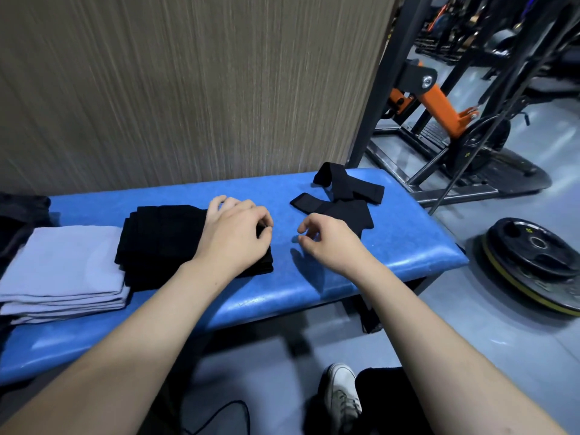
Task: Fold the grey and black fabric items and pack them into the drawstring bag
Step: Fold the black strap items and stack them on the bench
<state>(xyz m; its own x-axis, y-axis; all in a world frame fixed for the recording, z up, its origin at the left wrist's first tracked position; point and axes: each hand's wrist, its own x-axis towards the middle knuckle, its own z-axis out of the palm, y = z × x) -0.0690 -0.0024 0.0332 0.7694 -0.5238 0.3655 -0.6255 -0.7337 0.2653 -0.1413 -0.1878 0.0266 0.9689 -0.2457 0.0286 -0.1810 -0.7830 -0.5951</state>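
Resting on the blue worktop [361, 271], folded grey fabric [62, 271] and black fabric [163, 243] look done, left hand [235, 240] pinching the black stack's edge, right hand [326, 240] loosely curled and empty near unfolded black straps [342, 199]; no drawstring bag clearly visible.

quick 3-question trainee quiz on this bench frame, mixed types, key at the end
1. True or false: the grey folded fabric lies left of the black folded stack on the blue bench.
2. Which hand rests on the black folded stack? A) left hand B) right hand
3. Fill in: the loose black straps lie beyond the ____ hand.

Key: 1 true; 2 A; 3 right
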